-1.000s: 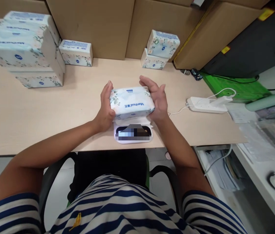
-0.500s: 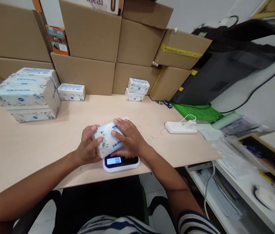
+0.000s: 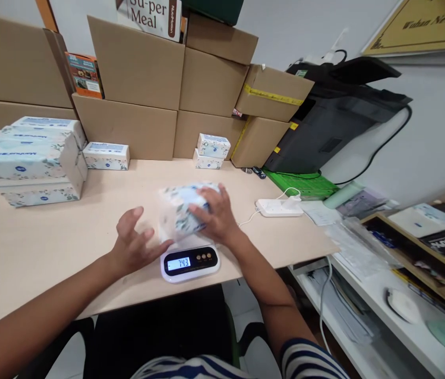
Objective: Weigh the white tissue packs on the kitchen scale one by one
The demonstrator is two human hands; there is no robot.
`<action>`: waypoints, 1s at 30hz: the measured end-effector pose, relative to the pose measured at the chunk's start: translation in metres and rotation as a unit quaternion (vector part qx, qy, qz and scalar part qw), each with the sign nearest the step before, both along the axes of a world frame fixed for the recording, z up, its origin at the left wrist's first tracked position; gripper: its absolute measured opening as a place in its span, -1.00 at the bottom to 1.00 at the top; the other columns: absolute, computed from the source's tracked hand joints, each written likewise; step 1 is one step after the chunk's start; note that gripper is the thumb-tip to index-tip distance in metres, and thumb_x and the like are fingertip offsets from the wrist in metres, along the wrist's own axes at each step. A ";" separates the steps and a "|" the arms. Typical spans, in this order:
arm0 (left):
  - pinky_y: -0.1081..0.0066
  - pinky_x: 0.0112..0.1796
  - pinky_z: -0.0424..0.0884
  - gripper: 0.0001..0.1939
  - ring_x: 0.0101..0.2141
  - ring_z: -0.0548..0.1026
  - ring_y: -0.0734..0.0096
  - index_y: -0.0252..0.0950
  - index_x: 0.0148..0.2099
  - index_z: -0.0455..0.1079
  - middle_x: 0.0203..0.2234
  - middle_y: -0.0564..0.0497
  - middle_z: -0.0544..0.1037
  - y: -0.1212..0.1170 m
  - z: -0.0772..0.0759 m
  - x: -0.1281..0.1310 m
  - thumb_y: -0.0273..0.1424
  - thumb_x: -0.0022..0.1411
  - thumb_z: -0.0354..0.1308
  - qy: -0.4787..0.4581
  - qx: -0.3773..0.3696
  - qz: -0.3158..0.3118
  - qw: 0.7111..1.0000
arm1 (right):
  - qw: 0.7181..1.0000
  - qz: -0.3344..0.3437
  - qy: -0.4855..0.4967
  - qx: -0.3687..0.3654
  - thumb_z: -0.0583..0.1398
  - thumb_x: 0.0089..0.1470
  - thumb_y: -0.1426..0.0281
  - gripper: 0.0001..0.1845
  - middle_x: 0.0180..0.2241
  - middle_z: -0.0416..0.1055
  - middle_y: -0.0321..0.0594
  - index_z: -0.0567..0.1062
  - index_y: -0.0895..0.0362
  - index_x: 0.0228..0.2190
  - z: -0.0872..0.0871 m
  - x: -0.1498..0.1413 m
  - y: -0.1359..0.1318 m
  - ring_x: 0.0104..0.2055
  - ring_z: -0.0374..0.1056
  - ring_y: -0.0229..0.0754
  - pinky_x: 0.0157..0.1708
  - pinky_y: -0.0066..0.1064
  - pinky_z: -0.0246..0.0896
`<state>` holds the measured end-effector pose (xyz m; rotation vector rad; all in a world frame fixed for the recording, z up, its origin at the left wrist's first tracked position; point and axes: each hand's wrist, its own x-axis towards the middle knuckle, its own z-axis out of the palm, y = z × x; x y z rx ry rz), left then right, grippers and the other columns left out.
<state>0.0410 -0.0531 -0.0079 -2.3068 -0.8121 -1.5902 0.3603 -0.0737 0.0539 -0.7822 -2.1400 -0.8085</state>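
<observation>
A floral white and blue tissue pack (image 3: 185,208), blurred by motion, is gripped in my right hand (image 3: 216,213) above the digital scale (image 3: 190,264). The scale's lit display shows about 74.3 with a mark that looks like a minus sign. My left hand (image 3: 135,242) is apart from the pack, fingers spread and holding nothing, its thumb reaching toward the scale's left edge. The pack hides the weighing plate, and I cannot tell whether the two touch.
Stacked tissue packs (image 3: 28,163) stand at the left, a single pack (image 3: 107,156) beside them and a small stack of two (image 3: 211,150) at the back. Cardboard boxes (image 3: 127,126) line the rear. A power strip (image 3: 279,207) and a green tray (image 3: 305,184) lie at the right.
The left hand has let go of the tissue pack and opened. My right hand has tilted the pack upward, uncovering the scale's front. The display went from 0.0 to about 74.3.
</observation>
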 end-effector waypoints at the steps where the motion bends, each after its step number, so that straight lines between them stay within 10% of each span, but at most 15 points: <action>1: -0.20 0.28 0.59 0.21 0.40 0.43 -0.12 0.32 0.62 -0.15 0.52 -0.14 0.17 0.001 0.004 0.004 -0.05 0.23 0.61 -0.003 0.020 -0.004 1.000 | 0.999 -0.037 0.014 -0.022 0.40 0.30 0.23 -0.07 0.43 0.30 -0.04 0.17 -0.27 0.53 0.004 0.013 0.010 0.54 0.23 0.24 0.63 0.42 -0.09; 5: -0.39 0.37 0.45 0.27 0.52 0.28 -0.44 -0.06 0.69 -0.18 0.52 -0.42 0.16 0.008 0.010 0.011 0.17 0.28 0.50 0.031 -0.054 -0.011 0.998 | 0.960 -0.204 0.007 -0.194 0.38 0.28 0.20 -0.05 0.50 0.27 0.13 0.23 0.01 0.57 0.023 0.059 0.052 0.59 0.15 0.38 0.64 0.44 -0.18; 9: -0.43 0.39 0.39 0.38 0.53 0.25 -0.49 -0.06 0.71 -0.23 0.57 -0.46 0.12 0.012 0.005 0.004 0.34 0.19 0.45 0.072 -0.169 -0.033 0.982 | 0.892 -0.291 -0.013 -0.346 0.26 0.37 0.34 -0.27 0.53 0.34 0.12 0.41 0.12 0.50 0.021 0.078 0.081 0.59 0.23 0.22 0.59 0.13 0.15; 17: -0.49 0.39 0.36 0.52 0.55 0.20 -0.55 -0.05 0.72 -0.26 0.60 -0.50 0.08 0.009 0.005 0.006 0.50 0.03 0.40 0.127 -0.192 -0.117 0.966 | 0.867 -0.351 0.051 -0.350 -0.04 0.28 0.73 -0.16 0.56 0.30 0.12 0.42 0.17 0.48 -0.012 0.088 0.099 0.63 0.20 0.19 0.55 0.30 0.16; 30: -0.37 0.48 0.21 0.06 0.53 0.26 -0.42 -0.19 0.63 0.12 0.55 -0.43 0.29 -0.010 0.010 0.016 0.16 0.33 0.42 0.204 -0.100 -0.106 0.968 | 0.883 -0.293 0.060 -0.363 0.15 0.17 0.62 -0.34 0.30 0.59 0.12 0.60 0.20 0.26 0.012 0.069 0.190 0.31 0.50 0.23 0.33 0.04 0.48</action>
